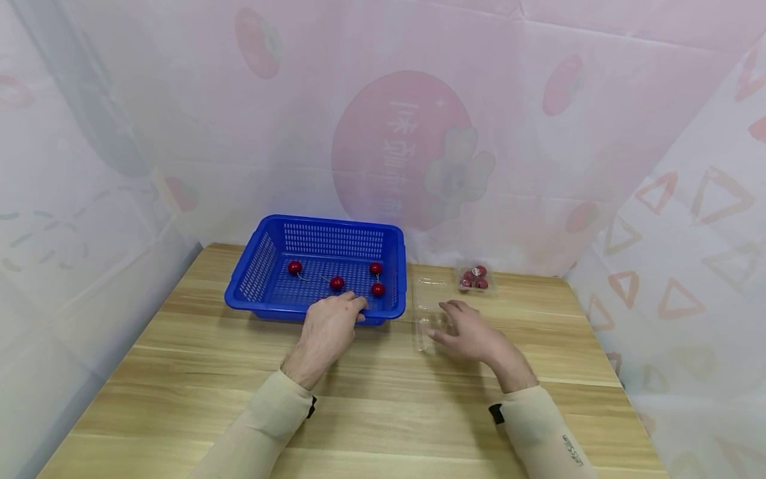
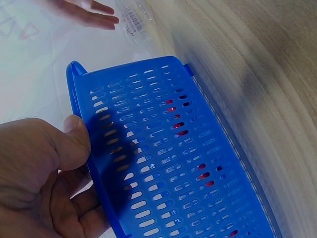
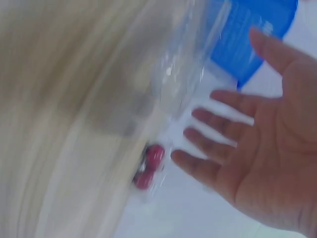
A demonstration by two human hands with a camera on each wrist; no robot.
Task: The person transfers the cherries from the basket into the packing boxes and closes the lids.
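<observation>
A blue plastic basket [image 1: 317,307] stands at the back left, with several red cherries [image 1: 337,283] on long stems inside. My left hand [image 1: 330,329] holds its front rim; in the left wrist view the thumb [image 2: 74,141] lies at the outside of the rim [image 2: 81,104] and the other fingers go over to the far side. Right of the basket lies an open clear plastic clamshell box [image 1: 422,326]. Above its right side hovers my right hand [image 1: 473,334], fingers spread, with nothing in it. The right wrist view shows the palm [image 3: 277,144] and the straight fingers.
Behind the right hand, a small clear box [image 1: 477,278] of red cherries sits by the back edge of the wooden table [image 1: 383,426]. Printed white cloth [image 1: 413,153] hangs right behind the table and along both sides.
</observation>
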